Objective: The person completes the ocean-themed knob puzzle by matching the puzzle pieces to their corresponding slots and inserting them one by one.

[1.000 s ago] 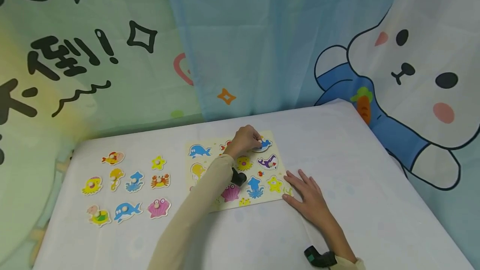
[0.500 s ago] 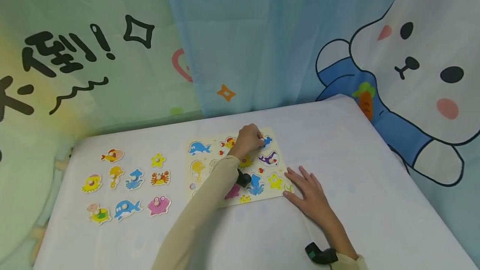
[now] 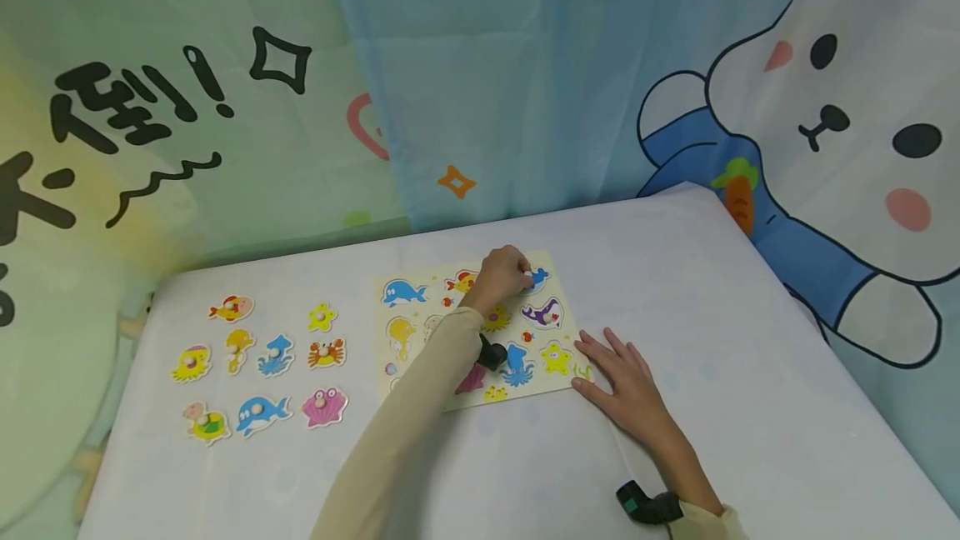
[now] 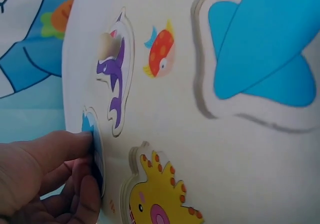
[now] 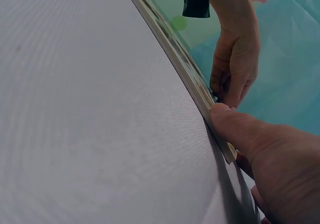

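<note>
My left hand (image 3: 501, 277) pinches a blue whale puzzle piece (image 4: 98, 156) between thumb and fingers, at the far right corner of a cream puzzle board (image 4: 167, 119). The piece lies close against the board there, partly hidden by the fingers. Just nearer on the board is a purple dolphin piece (image 3: 543, 313) with a wooden knob. My right hand (image 3: 622, 382) rests at the board's near right corner with fingers spread. In the right wrist view its thumb (image 5: 232, 126) touches the board's edge.
Left of the board lie several loose knobbed pieces, among them a yellow star (image 3: 322, 317), a crab (image 3: 327, 353), a pink shell (image 3: 326, 407) and a blue whale (image 3: 262, 416). A printed curtain (image 3: 525, 107) hangs behind the white table (image 3: 562, 473).
My left hand and the pinched whale piece have shifted slightly to the right at the board's far corner. The right hand stays at the board's edge. The head view has moved a little.
</note>
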The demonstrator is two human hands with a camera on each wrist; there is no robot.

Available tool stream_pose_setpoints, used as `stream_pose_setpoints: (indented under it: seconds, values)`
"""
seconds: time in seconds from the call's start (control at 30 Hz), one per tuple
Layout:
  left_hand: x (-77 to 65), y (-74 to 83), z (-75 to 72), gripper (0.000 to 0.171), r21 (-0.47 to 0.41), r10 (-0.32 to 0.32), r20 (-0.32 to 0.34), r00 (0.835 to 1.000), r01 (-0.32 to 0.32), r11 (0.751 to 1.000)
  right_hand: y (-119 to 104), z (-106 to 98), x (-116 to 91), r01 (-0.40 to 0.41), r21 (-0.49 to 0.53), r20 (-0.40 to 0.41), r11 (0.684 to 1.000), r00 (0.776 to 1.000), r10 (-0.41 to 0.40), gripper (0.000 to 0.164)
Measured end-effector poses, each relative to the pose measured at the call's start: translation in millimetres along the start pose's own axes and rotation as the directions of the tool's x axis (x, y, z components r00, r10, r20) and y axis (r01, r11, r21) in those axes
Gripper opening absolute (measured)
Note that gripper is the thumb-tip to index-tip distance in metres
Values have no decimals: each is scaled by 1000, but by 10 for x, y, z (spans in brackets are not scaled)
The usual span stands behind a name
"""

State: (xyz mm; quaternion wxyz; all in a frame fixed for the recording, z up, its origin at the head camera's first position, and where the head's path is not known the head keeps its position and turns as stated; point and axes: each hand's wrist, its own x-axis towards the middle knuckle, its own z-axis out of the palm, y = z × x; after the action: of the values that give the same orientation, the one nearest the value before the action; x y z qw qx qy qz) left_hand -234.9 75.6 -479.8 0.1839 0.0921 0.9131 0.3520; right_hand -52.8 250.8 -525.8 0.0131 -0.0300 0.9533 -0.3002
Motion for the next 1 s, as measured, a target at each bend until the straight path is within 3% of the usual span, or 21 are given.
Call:
stream_pose_setpoints:
  seconds: [0.3, 0.53, 0.83, 1.0]
  values:
    - [-17, 5, 18, 9, 91, 65, 13, 998, -66, 994, -16, -7, 0, 12, 6, -19, 1000, 1000, -12, 58]
    - [-40, 39, 6, 16, 195, 82, 31, 996, -86, 977, -25, 0, 4, 21, 6, -24, 1000, 999, -21, 58]
    - [-35, 48, 5, 20, 206, 102, 74, 992, -115, 972, -11, 10, 1, 17, -1, -23, 1000, 1000, -17, 59]
    - [-31, 32, 24, 20, 253, 140, 73, 987, -154, 955, -12, 6, 6, 11, 2, -14, 1000, 1000, -11, 59]
